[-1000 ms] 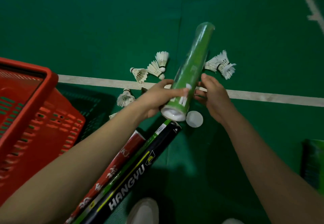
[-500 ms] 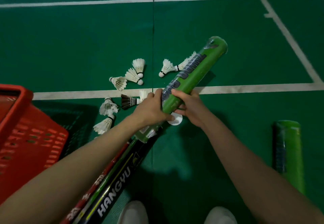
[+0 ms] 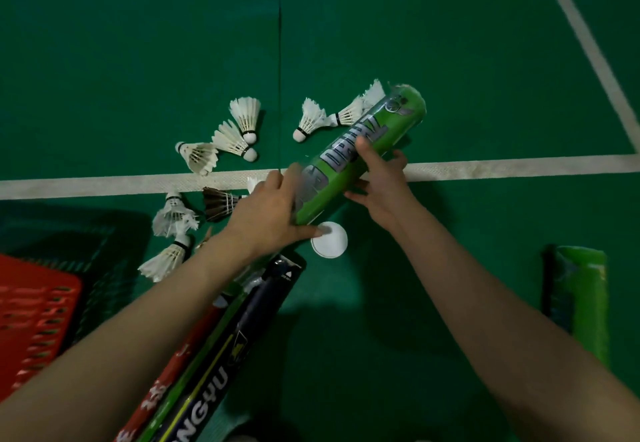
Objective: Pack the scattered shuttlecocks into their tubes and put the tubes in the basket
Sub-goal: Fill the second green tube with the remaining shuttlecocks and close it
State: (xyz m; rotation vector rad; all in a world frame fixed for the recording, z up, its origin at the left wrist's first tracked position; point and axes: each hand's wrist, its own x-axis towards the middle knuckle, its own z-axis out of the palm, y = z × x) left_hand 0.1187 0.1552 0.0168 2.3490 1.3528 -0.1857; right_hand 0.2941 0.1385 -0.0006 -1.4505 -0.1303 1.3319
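Red basket (image 3: 38, 310) at 8 o'clock, cut by frame edge, on green court floor. White shuttlecocks (image 3: 242, 119) lie loose from 9 to 11 o'clock, w/ one dark shuttlecock (image 3: 218, 203) just beside L hand (image 3: 266, 213). Red tube (image 3: 173, 372) and black tube (image 3: 242, 337) lie side by side at 7 o'clock, partly under L forearm. L hand, near centre, fingers wrapped round near end of green tube (image 3: 356, 154); a bit blurred. Tube tilts toward 1 o'clock, hiding part of two more shuttlecocks. White cap (image 3: 329, 240) on floor at 6 o'clock of tube's near end, by L thumb tip. R hand (image 3: 384, 185) grasps tube's middle, thumb on top, fingers beneath. Second green tube (image 3: 585, 303) lies at 4 o'clock, well apart.
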